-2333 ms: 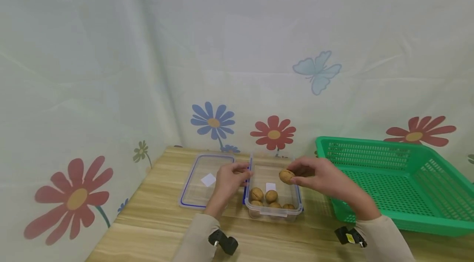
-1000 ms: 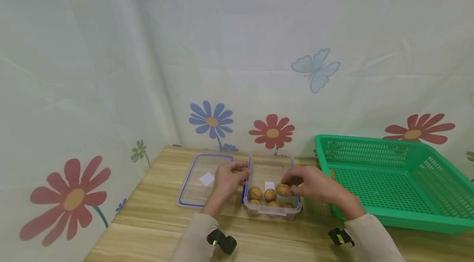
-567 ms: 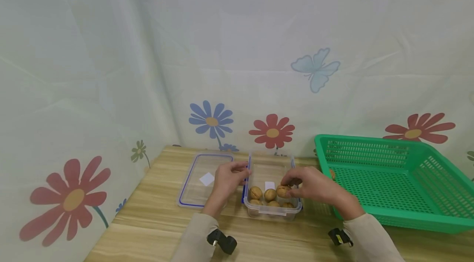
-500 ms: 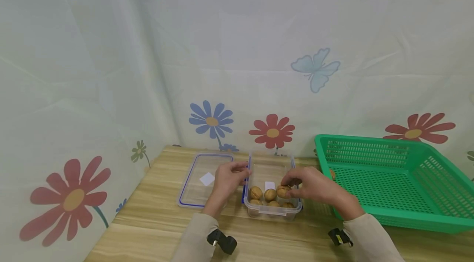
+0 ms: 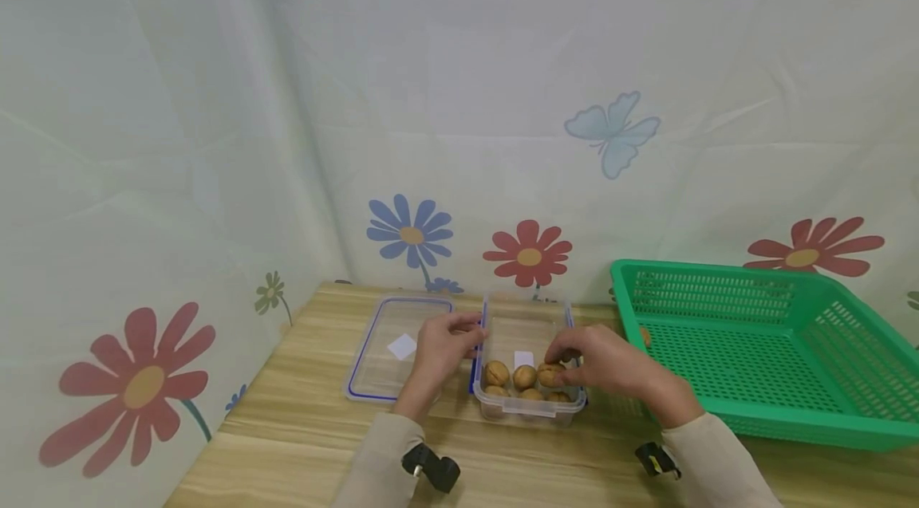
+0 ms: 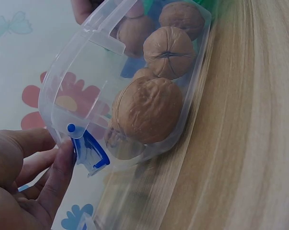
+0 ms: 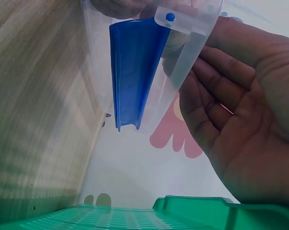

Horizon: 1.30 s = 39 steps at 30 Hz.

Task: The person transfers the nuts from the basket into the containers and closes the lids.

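Note:
My left hand (image 5: 441, 344) holds the left rim of a clear plastic food container (image 5: 529, 407), its fingertips beside a blue latch (image 6: 89, 148) in the left wrist view. Inside the container, my right hand (image 5: 606, 360) pinches a walnut (image 5: 550, 376) between thumb and fingers, low at the right side. Two walnuts sit in line to its left, a middle walnut (image 5: 525, 376) and a cracked-looking walnut (image 5: 496, 373), with more along the front wall. In the right wrist view the container's right latch (image 7: 137, 72) hangs down, and the wall partly covers the fingertips.
A clear lid (image 5: 373, 356) with a blue seal lies flat on the wooden table (image 5: 287, 420), left of the container. To the right stands a green mesh basket (image 5: 718, 271), with a walnut (image 5: 645, 336) at its left side. A flowered curtain (image 5: 459, 133) hangs behind.
My right hand has lowered the walnut from above the right rim into the container, setting it in line with the others. My left hand has stayed at the left rim.

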Each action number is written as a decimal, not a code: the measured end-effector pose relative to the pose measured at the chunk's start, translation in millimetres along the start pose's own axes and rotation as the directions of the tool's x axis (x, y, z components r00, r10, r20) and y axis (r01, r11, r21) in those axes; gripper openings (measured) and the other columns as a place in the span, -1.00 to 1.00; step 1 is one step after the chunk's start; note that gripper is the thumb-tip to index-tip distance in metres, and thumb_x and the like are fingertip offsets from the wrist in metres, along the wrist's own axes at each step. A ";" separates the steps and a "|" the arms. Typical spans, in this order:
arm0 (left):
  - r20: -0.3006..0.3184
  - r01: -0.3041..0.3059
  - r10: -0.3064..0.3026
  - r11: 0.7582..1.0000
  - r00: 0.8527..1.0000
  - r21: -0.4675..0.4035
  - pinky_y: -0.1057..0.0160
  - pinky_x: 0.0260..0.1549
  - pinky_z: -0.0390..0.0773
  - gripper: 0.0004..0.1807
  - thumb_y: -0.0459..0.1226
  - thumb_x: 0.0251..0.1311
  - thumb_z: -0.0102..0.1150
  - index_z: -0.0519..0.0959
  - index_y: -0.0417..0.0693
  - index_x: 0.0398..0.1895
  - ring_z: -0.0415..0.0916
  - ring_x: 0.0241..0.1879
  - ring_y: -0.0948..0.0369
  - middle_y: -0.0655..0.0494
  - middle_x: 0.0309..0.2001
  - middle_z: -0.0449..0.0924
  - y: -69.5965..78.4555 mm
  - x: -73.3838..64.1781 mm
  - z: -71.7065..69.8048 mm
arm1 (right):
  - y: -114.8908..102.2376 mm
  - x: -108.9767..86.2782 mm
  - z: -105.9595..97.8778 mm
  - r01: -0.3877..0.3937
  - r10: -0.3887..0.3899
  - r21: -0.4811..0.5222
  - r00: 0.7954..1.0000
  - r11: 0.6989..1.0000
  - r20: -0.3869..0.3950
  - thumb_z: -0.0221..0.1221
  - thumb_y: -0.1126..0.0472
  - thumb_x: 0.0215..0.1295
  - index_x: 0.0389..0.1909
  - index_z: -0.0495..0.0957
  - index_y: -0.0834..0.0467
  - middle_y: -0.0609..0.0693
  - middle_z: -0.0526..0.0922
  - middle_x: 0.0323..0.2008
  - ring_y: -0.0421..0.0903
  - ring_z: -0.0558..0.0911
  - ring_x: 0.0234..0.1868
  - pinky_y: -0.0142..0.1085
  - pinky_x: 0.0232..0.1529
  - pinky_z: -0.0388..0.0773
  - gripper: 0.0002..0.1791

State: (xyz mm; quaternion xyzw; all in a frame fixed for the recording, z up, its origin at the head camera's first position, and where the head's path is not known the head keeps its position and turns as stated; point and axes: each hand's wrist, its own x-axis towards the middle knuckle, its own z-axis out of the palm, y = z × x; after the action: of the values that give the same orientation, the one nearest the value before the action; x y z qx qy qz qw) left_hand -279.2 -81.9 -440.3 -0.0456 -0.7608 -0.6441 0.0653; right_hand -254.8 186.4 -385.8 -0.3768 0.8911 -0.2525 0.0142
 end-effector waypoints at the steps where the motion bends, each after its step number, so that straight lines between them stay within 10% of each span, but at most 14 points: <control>1: -0.001 0.001 -0.001 1.000 1.000 0.000 0.20 -0.26 0.83 -0.67 -0.43 0.29 0.42 0.73 -0.34 0.10 0.77 -0.19 -0.01 -0.07 -0.20 0.74 0.2 0.1 0.1 | -0.4 0.4 0.1 -0.004 0.004 -0.001 1.000 1.000 0.000 0.51 0.27 0.27 -0.13 0.75 0.14 -0.14 0.74 -0.18 -0.06 0.71 -0.13 -0.01 -0.11 0.77 -0.80; 18: -0.001 0.015 -0.015 1.000 1.000 -0.005 0.17 -0.24 0.83 -0.66 -0.43 0.28 0.44 0.73 -0.33 0.10 0.76 -0.22 0.03 -0.08 -0.19 0.74 0.2 -0.6 2.3 | 0.0 -6.1 -9.5 -0.090 0.096 0.166 0.995 0.982 -0.030 0.43 0.26 0.37 -0.05 0.75 0.16 -0.03 0.77 -0.14 -0.18 0.71 -0.13 -0.31 -0.10 0.73 -0.82; 39: 0.002 0.004 -0.004 1.000 1.000 0.009 0.21 -0.27 0.82 -0.65 -0.42 0.29 0.43 0.71 -0.35 0.12 0.75 -0.22 0.05 -0.08 -0.19 0.74 1.1 -0.6 0.4 | 2.1 -42.7 -102.3 -0.174 0.190 0.109 0.969 0.979 -0.158 0.37 0.13 0.47 0.15 0.70 0.16 -0.05 0.76 0.00 -0.06 0.76 -0.02 -0.28 0.00 0.72 -0.67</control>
State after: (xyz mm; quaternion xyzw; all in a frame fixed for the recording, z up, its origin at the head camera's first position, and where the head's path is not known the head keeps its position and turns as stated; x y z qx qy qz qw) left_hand -278.4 -81.4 -439.3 -0.0443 -0.7639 -0.6407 0.0635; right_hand -247.6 261.6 -304.6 -0.2697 0.9071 -0.3226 -0.0198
